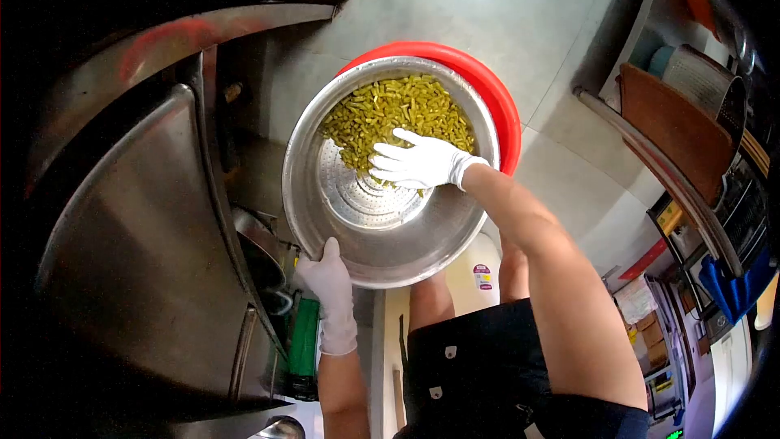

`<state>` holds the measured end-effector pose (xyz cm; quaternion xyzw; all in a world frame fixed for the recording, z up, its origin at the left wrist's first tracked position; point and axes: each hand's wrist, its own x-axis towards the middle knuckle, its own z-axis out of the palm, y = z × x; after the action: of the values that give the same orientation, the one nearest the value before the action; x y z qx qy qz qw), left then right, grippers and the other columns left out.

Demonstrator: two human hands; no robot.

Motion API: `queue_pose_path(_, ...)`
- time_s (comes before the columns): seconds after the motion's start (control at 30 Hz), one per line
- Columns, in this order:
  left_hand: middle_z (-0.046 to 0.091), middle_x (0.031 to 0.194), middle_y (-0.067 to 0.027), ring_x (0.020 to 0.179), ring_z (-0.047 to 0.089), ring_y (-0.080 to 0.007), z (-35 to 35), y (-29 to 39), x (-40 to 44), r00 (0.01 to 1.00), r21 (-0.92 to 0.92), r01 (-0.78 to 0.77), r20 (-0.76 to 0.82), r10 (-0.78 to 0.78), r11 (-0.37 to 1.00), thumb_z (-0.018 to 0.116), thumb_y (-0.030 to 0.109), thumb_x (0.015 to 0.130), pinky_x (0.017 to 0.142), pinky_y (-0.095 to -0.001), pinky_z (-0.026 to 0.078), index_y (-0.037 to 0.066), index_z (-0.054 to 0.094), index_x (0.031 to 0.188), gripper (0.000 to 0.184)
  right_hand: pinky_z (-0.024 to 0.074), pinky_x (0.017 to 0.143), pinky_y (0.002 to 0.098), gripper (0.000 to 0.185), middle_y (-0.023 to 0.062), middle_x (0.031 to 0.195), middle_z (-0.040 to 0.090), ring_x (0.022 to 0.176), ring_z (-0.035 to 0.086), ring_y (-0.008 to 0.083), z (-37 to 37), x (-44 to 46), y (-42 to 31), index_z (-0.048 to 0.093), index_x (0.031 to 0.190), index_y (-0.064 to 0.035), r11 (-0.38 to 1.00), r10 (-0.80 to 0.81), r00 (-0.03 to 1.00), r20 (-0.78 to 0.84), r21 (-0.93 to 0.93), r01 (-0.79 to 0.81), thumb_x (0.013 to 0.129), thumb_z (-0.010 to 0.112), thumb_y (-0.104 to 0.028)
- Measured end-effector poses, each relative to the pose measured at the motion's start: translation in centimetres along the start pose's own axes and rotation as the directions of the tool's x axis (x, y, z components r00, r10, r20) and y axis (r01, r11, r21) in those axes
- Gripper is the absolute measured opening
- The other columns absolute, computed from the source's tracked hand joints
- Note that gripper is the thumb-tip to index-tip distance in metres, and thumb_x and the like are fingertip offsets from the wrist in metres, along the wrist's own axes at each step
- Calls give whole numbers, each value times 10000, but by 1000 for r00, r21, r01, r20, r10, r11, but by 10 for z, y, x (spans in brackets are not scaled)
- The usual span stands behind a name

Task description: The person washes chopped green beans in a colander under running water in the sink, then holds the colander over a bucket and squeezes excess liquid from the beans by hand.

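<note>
A wide metal colander point(382, 236) with a perforated bottom is tilted over a red plastic basin point(504, 114). Chopped green pieces, which look like cut green beans point(406, 110), are heaped against its far side. My left hand point(325, 280), in a white glove, grips the near-left rim with the thumb over the edge. Inside the colander, my right hand point(418, 161), also gloved in white, rests on the near edge of the heap. Its fingers are stretched out and apart. Part of the perforated bottom shows bare beside them.
Stainless steel equipment point(138, 236) stands close on the left. A green object point(304, 337) sits low beside my left forearm. On the right, a rack with a metal rail point(650, 167) holds a brown board point(670, 126). Grey floor tiles point(479, 8) lie beyond the basin.
</note>
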<state>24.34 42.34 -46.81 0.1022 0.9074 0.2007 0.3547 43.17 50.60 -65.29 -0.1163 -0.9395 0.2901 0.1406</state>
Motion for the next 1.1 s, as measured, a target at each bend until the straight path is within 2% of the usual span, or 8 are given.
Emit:
queue_pose_path(0.07, 644, 990, -130, 857, 609, -197, -6, -16, 10, 998, -47, -49, 36, 51, 998, 598, -10, 778, 782, -284, 456, -102, 590, 1010, 249, 205, 1095, 532, 609, 87, 1315, 447, 1298, 335, 273, -26, 11, -18, 465, 1255, -109, 1000, 25, 983, 184, 8, -27, 706, 648, -298)
queue_pose_path(0.2, 645, 973, -118, 842, 604, -191, -13, -15, 18, 997, -69, -9, 71, 14, 998, 598, -10, 779, 771, -283, 454, -96, 589, 1005, 242, 274, 1045, 498, 432, 121, 1174, 528, 1205, 414, 285, -42, 37, -27, 554, 1125, -64, 1000, -25, 1000, -18, -7, 25, 839, 499, -383)
queue_pose_path(0.27, 646, 967, -111, 834, 601, -184, -13, -15, 22, 995, -87, -34, 94, 42, 996, 596, -14, 780, 766, -281, 453, -91, 594, 1000, 233, 295, 1028, 475, 431, 118, 1145, 547, 1181, 432, 289, -62, 59, -8, 564, 1116, -66, 979, -175, 979, 105, -86, 184, 844, 492, -392)
queue_pose_path(0.3, 646, 966, -109, 834, 600, -180, -12, -16, 23, 994, -65, -19, 103, 25, 998, 597, -15, 782, 767, -281, 453, -89, 596, 999, 229, 313, 1007, 465, 438, 118, 1137, 556, 1161, 445, 292, -62, 65, 6, 576, 1104, -61, 976, -198, 979, 46, -78, 201, 836, 502, -399)
queue_pose_path(0.43, 646, 960, -99, 831, 598, -168, -10, -24, 29, 993, -61, -31, 108, 37, 998, 603, -18, 788, 767, -279, 455, -79, 603, 996, 217, 260, 1090, 419, 609, 156, 1295, 478, 1247, 387, 320, -76, 69, 70, 494, 1263, -28, 961, -268, 941, 205, 117, 249, 793, 583, -405)
queue_pose_path(0.67, 645, 991, -91, 851, 597, -155, -3, -24, 36, 993, -84, -56, 100, 65, 995, 615, -15, 795, 769, -265, 456, -68, 602, 1031, 243, 183, 1115, 473, 630, 138, 1384, 395, 1313, 321, 302, -56, 29, 41, 459, 1304, -68, 990, 96, 993, 66, 94, -102, 827, 533, -472)
queue_pose_path(0.87, 639, 1016, -96, 866, 597, -162, -3, -21, 32, 991, -152, -58, 108, 75, 987, 609, -30, 799, 783, -268, 463, -69, 592, 1059, 263, 219, 1097, 485, 484, 102, 1309, 465, 1234, 395, 270, -47, 36, 35, 560, 1174, -70, 989, 87, 992, 94, -129, -74, 834, 506, -410)
queue_pose_path(1.1, 637, 1007, -109, 861, 597, -171, -2, -19, 35, 994, -131, -37, 101, 50, 991, 601, -37, 794, 784, -277, 465, -85, 591, 1050, 260, 308, 1037, 487, 309, 113, 1146, 523, 1122, 469, 283, -41, 36, 42, 579, 981, -86, 989, 13, 1000, 20, -148, -10, 838, 501, -348)
